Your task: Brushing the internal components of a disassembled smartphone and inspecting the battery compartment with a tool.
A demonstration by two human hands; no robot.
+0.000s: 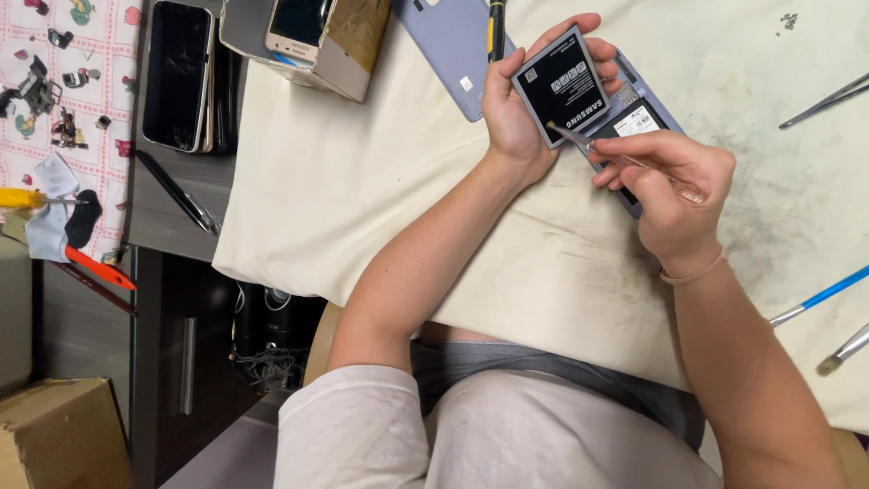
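left hand (511, 109): fingers pinch flat black phone battery (561, 86), tipped up to free it | right hand (674, 181): fingers pinch thin metal tweezers (588, 145), prying underneath | open blue-grey phone (638, 122) lies on cream-cloth worktop (380, 181)

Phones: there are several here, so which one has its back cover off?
The bluish phone under both hands: its battery is lifted out. The others lie untouched at top left.

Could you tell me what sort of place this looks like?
Probably a phone repair bench. The left hand lifts a battery from an opened phone while the right hand works a thin tool. Spare phones, tweezers and brushes lie around.
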